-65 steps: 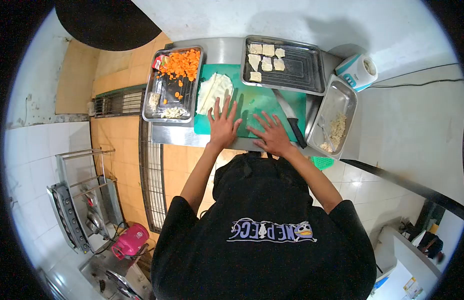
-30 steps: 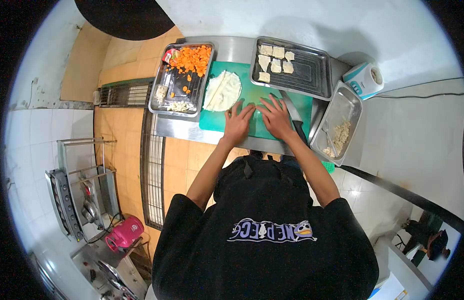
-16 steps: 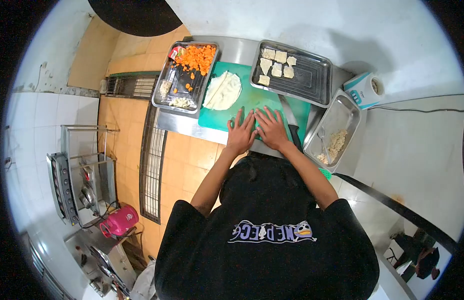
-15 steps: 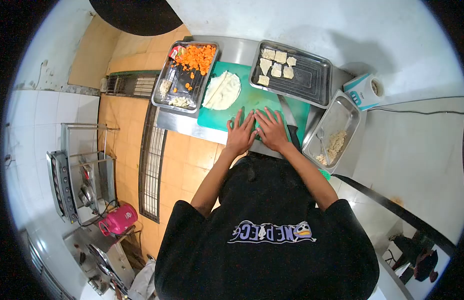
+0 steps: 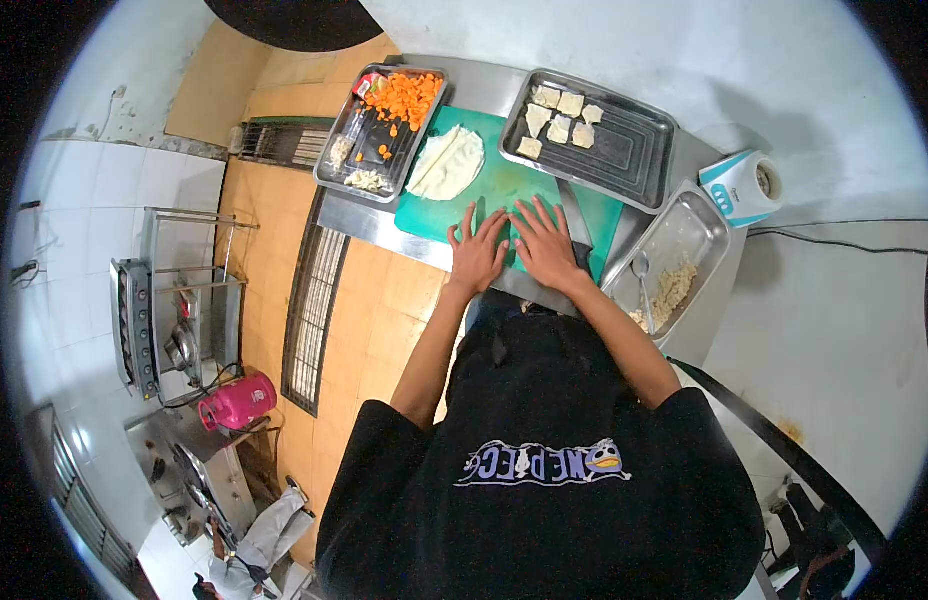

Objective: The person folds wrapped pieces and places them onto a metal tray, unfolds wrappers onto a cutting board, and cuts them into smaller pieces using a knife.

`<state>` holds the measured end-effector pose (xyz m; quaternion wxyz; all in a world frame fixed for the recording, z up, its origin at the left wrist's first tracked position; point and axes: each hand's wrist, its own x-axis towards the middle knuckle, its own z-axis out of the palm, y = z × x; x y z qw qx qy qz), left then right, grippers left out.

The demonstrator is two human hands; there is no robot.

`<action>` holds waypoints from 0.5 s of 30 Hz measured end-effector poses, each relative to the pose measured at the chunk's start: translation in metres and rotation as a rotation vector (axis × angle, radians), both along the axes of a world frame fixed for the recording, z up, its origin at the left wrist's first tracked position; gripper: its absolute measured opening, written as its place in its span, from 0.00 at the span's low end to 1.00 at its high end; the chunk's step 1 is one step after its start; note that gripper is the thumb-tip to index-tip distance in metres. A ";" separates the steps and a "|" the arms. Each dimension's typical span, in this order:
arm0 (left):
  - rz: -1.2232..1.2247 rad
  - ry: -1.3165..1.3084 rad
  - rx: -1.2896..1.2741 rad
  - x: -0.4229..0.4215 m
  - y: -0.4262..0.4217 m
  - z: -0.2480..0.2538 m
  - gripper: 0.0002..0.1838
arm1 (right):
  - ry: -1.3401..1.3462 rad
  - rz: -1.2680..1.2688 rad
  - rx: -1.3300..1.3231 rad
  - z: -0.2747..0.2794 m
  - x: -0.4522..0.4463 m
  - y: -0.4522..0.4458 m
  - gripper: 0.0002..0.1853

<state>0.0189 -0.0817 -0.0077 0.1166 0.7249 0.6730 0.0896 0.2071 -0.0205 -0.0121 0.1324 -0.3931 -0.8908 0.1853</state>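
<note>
My left hand (image 5: 475,258) rests palm down on the front of the green cutting board (image 5: 506,185), its fingers apart. Beside it lies my right hand (image 5: 547,246), also flat with spread fingertips. The thumbs and index fingers of the two hands come close together. Whether anything small lies beneath the palms I cannot tell. A pale, folded sheet of dough (image 5: 450,166) is on the board beyond my left hand. To the right of my right hand lies a knife (image 5: 573,212), its dark handle partly hidden behind that hand.
A metal tray (image 5: 399,140) at left holds chopped carrots (image 5: 404,97) and small pale piles. The back-right tray (image 5: 634,150) carries several flat dough pieces (image 5: 559,129). At right, a deeper pan (image 5: 706,220) contains a crumbly filling (image 5: 674,290) and a spoon (image 5: 643,280); a white-blue appliance (image 5: 741,188) stands behind.
The whole view has shifted slightly. My fingers are spread a little wider, and my right hand now covers more of the knife handle. Dough and trays stay in place.
</note>
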 end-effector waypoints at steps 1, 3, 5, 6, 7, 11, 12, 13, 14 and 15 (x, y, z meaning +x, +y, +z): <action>0.000 0.002 0.004 0.001 -0.002 -0.001 0.31 | 0.002 0.000 0.004 0.000 0.001 -0.002 0.30; 0.097 -0.056 0.083 0.001 -0.002 0.000 0.31 | -0.017 -0.022 0.056 0.000 0.001 -0.006 0.31; 0.068 0.011 0.052 -0.002 0.000 0.001 0.32 | -0.022 -0.041 0.042 -0.003 -0.001 -0.009 0.32; 0.049 0.077 0.016 -0.003 0.002 0.000 0.33 | -0.029 -0.050 0.022 -0.003 -0.003 -0.009 0.33; 0.040 0.077 0.013 -0.003 0.004 -0.002 0.33 | -0.099 -0.037 -0.005 -0.002 -0.004 -0.009 0.35; -0.054 0.055 0.051 -0.008 0.005 -0.012 0.34 | -0.080 -0.050 0.034 -0.006 -0.014 -0.007 0.34; -0.051 0.029 0.056 -0.010 0.006 -0.012 0.35 | -0.071 -0.058 0.031 -0.006 -0.017 -0.007 0.34; -0.063 0.025 0.053 -0.012 0.007 -0.012 0.35 | -0.064 -0.065 0.029 -0.006 -0.020 -0.006 0.34; -0.028 -0.008 0.088 -0.014 0.008 -0.012 0.35 | -0.067 -0.076 0.027 -0.007 -0.022 -0.004 0.34; 0.008 -0.041 0.120 -0.017 0.008 -0.013 0.35 | -0.070 -0.074 0.045 -0.007 -0.025 -0.002 0.34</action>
